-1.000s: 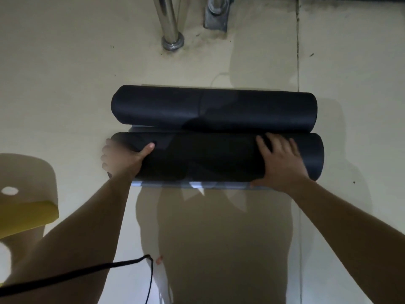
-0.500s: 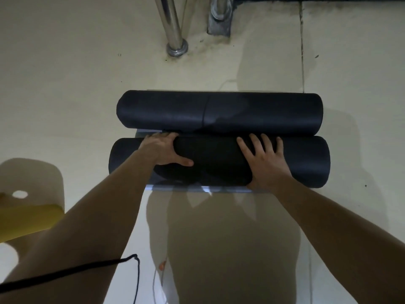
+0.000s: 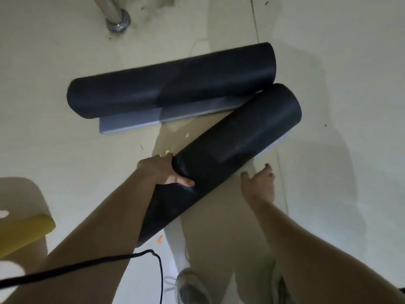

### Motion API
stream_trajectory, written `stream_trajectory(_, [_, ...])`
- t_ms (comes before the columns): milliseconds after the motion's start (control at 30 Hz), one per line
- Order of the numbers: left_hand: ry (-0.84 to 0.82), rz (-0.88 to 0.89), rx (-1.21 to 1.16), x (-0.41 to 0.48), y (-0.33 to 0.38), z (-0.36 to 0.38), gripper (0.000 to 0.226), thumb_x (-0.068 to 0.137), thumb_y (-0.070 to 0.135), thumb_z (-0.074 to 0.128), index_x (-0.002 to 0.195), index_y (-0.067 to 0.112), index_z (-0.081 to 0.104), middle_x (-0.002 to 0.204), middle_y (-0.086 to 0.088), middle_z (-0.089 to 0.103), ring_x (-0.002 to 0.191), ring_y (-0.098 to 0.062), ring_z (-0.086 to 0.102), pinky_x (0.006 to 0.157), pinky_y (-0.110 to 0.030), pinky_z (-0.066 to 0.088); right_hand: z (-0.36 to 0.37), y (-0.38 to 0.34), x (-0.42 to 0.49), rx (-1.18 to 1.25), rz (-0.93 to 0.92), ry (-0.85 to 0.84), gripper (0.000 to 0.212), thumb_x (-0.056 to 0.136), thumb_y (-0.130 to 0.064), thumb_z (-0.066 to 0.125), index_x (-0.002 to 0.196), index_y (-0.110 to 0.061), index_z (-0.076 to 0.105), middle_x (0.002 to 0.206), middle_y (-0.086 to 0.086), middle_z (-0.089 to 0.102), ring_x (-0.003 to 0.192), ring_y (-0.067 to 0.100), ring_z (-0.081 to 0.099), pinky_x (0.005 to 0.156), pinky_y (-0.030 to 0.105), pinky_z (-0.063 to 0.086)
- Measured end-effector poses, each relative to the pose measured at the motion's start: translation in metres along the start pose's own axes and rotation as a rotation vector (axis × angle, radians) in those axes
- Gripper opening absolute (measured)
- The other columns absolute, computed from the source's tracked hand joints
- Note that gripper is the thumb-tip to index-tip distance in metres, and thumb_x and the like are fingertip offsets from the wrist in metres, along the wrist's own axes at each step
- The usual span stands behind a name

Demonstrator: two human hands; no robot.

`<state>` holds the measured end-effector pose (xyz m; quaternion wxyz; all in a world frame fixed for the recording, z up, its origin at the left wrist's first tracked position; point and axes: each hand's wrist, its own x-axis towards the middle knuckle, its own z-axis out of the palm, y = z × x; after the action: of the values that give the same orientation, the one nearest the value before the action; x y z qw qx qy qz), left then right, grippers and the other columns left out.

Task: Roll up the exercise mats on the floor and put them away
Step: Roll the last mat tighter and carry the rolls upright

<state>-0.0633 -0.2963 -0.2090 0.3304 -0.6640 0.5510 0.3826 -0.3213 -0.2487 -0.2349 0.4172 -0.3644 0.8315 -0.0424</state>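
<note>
left hand [image 3: 163, 171]: wrapped over the upper side of the near rolled mat [image 3: 221, 159], fingers curled around the far side, thumb [image 3: 185, 182] laid flat on the dark surface facing the camera; firm hold about midway along the roll. right hand [image 3: 259, 179]: spread loosely, palm turned toward the roll, fingers apart, holding nothing; just beside the roll's lower right edge, not touching it as far as can be seen. near rolled mat: black, thick cylinder, set on a diagonal, its far end up and to the right, its near end low and passing behind the left forearm; a pale grey inner edge shows along its right side. far rolled mat [image 3: 171, 81]: black, lying on the floor [image 3: 54, 58] beyond both hands, a grey flap [image 3: 166, 116] spread flat from beneath it; its right end close to the far end of the near roll. other items: chrome post base [image 3: 117, 21] at top left; yellow object [image 3: 19, 231] at left edge; black cord [image 3: 109, 263] across the left forearm; pale shoes [image 3: 189, 286] at bottom.
</note>
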Motion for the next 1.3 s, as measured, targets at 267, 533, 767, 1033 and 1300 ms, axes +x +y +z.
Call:
stream_trajectory(267, [0.136, 0.156, -0.403, 0.016, -0.011, 0.035, 0.115, 0.051, 0.063, 0.093, 0.145, 0.025, 0.040, 0.129, 0.008, 0.056, 0.120, -0.023, 0.057, 0.099, -0.035, 0.043, 0.087, -0.009, -0.014, 0.586, 0.173, -0.221, 0.138, 0.027, -0.098, 0.074, 0.139, -0.020, 0.056, 0.135, 0.001, 0.065, 0.122, 0.025, 0.063, 0.106, 0.047, 0.051])
stream_trajectory(533, [0.067, 0.230, -0.582, 0.003, -0.001, 0.067, 0.132, 0.030, 0.086, 0.081, 0.143, 0.033, 0.039, 0.131, 0.009, 0.062, 0.119, -0.019, 0.060, 0.105, -0.046, 0.049, 0.074, 0.004, -0.020, 0.926, 0.340, -0.373, 0.112, 0.038, -0.065, 0.096, 0.130, -0.013, 0.058, 0.128, 0.001, 0.068, 0.111, 0.021, 0.065, 0.096, 0.039, 0.055])
stream_trajectory(767, [0.117, 0.219, -0.878, -0.059, 0.010, 0.134, 0.119, 0.038, 0.077, 0.088, 0.142, 0.041, 0.042, 0.133, 0.013, 0.060, 0.121, -0.015, 0.059, 0.105, -0.044, 0.049, 0.042, 0.034, -0.070, 0.969, 0.431, -0.293, 0.080, 0.068, -0.040, 0.092, 0.129, -0.018, 0.045, 0.122, 0.003, 0.063, 0.101, 0.022, 0.063, 0.072, 0.035, 0.053])
stream_trajectory(1033, [0.160, 0.224, -0.994, -0.209, -0.023, 0.088, 0.113, 0.042, 0.073, 0.085, 0.141, 0.037, 0.044, 0.133, 0.011, 0.062, 0.120, -0.015, 0.060, 0.103, -0.041, 0.049, -0.034, -0.022, -0.194, 0.784, 0.268, -0.322, 0.095, 0.053, -0.052, 0.094, 0.128, -0.018, 0.046, 0.125, 0.001, 0.066, 0.110, 0.026, 0.066, 0.096, 0.052, 0.057])
stream_trajectory(1300, [0.463, 0.011, -1.430, -0.383, -0.131, 0.033, 0.100, 0.050, 0.064, 0.089, 0.137, 0.037, 0.047, 0.119, 0.017, 0.065, 0.109, -0.015, 0.064, 0.094, -0.035, 0.052, -0.050, -0.188, -0.352, 0.491, -0.172, -0.552, 0.093, 0.059, -0.059, 0.091, 0.134, -0.020, 0.051, 0.124, -0.005, 0.067, 0.110, 0.018, 0.066, 0.099, 0.043, 0.055])
